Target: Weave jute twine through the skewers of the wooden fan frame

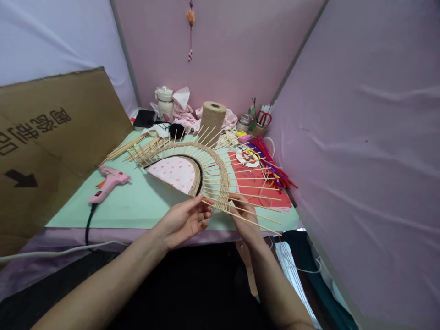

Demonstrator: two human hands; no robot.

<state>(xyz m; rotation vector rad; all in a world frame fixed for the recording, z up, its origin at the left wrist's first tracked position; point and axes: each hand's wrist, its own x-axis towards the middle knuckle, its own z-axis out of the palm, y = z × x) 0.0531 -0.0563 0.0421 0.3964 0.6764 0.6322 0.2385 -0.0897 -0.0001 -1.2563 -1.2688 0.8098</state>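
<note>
A half-round woven fan is held above the table, its thin wooden sticks spreading outward like rays. Its core is a pink dotted half disc edged with a black and a tan cord, and a band of twine is woven across the sticks farther out. My left hand, palm up, pinches the near straight edge of the fan beside the half disc. On the other side of the twine band, my right hand grips the lowest sticks from below; part of its fingers is hidden behind them.
A pink glue gun lies at left, near a cardboard sheet. Behind the fan stand a twine spool and a white bottle. Red sheets, pipe cleaners and red-handled scissors are at right.
</note>
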